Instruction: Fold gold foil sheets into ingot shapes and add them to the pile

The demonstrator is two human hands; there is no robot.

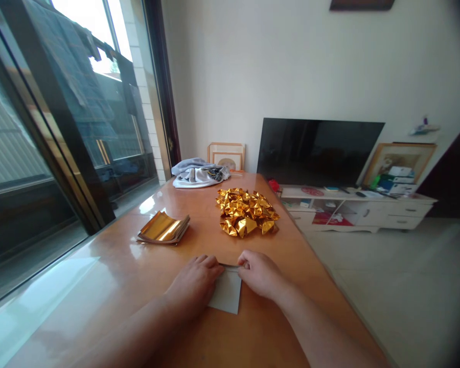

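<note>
While the left hand (194,285) holds the white paper (228,294) by its left part on the surface (258,332), the right hand (261,274) pinches its far right corner. Beyond lie stacked gold foil sheets (161,228) and folded gold foil pieces (246,210).

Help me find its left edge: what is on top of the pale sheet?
The left hand lies over the sheet, covering much of that edge; the right hand is at its far right corner. Anything beneath them is hidden.
</note>
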